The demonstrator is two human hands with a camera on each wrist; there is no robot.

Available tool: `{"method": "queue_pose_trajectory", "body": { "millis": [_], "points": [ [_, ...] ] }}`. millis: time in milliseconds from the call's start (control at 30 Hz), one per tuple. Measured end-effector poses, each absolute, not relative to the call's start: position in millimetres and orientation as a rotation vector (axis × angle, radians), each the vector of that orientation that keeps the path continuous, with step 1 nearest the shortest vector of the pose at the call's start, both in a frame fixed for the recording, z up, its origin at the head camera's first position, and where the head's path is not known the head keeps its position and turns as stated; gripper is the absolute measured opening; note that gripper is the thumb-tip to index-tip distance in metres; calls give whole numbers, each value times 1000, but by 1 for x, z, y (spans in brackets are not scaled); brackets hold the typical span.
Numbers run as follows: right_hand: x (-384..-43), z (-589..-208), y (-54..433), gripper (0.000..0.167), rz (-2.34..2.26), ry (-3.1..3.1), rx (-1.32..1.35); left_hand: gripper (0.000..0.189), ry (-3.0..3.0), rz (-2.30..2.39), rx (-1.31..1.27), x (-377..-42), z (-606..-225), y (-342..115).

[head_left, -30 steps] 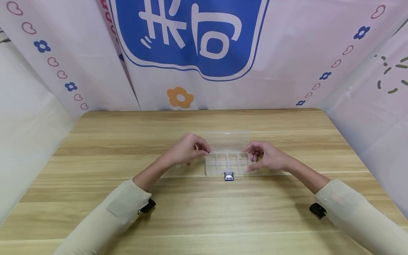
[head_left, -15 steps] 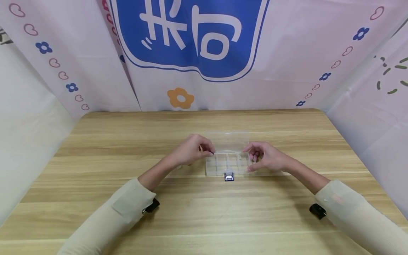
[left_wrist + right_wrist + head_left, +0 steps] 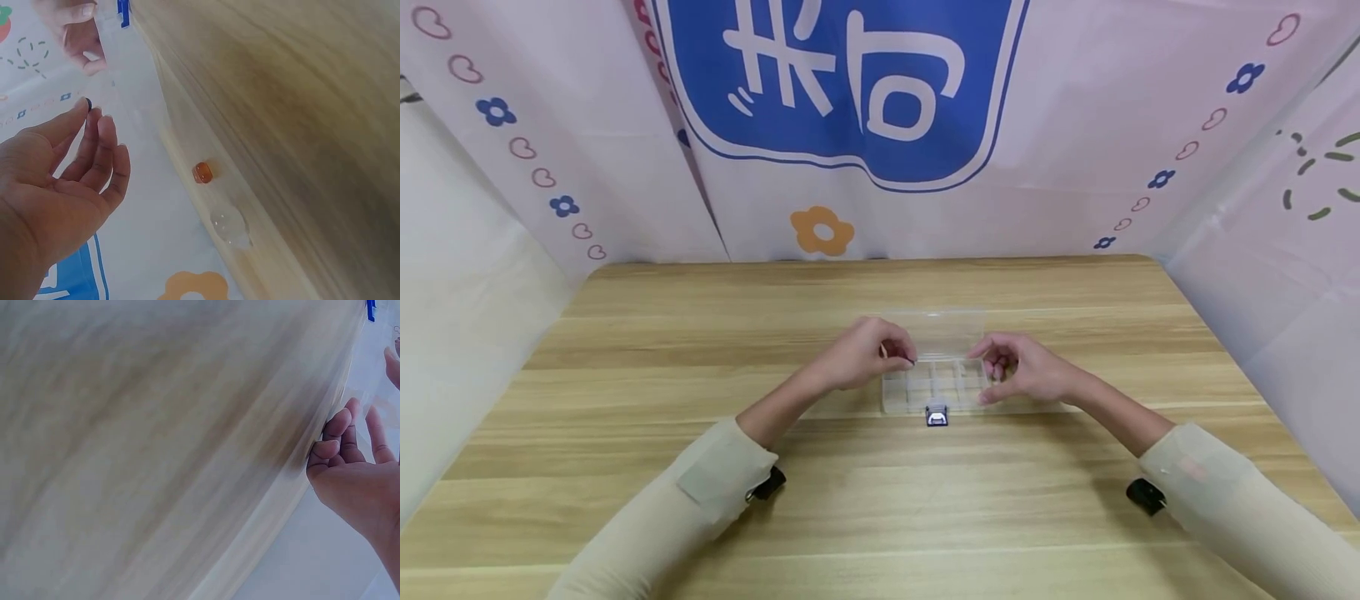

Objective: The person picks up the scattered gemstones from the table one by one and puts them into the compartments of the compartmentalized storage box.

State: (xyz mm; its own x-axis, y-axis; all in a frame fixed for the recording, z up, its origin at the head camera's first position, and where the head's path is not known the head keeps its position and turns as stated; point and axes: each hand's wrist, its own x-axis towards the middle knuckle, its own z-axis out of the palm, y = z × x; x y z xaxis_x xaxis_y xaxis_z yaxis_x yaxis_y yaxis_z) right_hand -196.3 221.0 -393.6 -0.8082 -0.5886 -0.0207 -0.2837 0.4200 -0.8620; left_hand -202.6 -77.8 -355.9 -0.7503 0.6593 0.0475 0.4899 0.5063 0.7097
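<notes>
While the left hand [image 3: 867, 356] pinches a small dark piece [image 3: 89, 104], probably light and slippery, best held by its edges, near the back rim of the clear box [image 3: 895, 408], the right hand [image 3: 1028, 368] spans its right end, thumb and forefinger wide.

On the pale sheet [image 3: 1060, 142] hanging behind the table, a big blue panel [image 3: 842, 92] is showing large white characters [image 3: 781, 52], outlined around by a white band and a thin blue line. The top edge is cutting them off, so I'm not making out what they are saying. The right one is curling into a rounded loop under a hooked stroke; the left one is crossing several bars. Near the left wrist, white strokes are showing on blue, equally unreadable.
</notes>
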Motion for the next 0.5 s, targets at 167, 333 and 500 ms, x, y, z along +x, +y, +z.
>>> {"method": "queue_pose_trajectory", "body": {
  "millis": [167, 333, 500],
  "points": [
    [-197, -393, 220, 53, -1348, 2353, -764, 9, 2513, 1081, 985, -203, -356, -74],
    [-196, -394, 220, 51, -1364, 2347, -768, 10, 2514, 1082, 1007, -203, -357, -70],
    [-196, -393, 220, 51, -1364, 2347, -763, 7, 2501, 1102, 1004, -203, -359, -67]
  ]
}}
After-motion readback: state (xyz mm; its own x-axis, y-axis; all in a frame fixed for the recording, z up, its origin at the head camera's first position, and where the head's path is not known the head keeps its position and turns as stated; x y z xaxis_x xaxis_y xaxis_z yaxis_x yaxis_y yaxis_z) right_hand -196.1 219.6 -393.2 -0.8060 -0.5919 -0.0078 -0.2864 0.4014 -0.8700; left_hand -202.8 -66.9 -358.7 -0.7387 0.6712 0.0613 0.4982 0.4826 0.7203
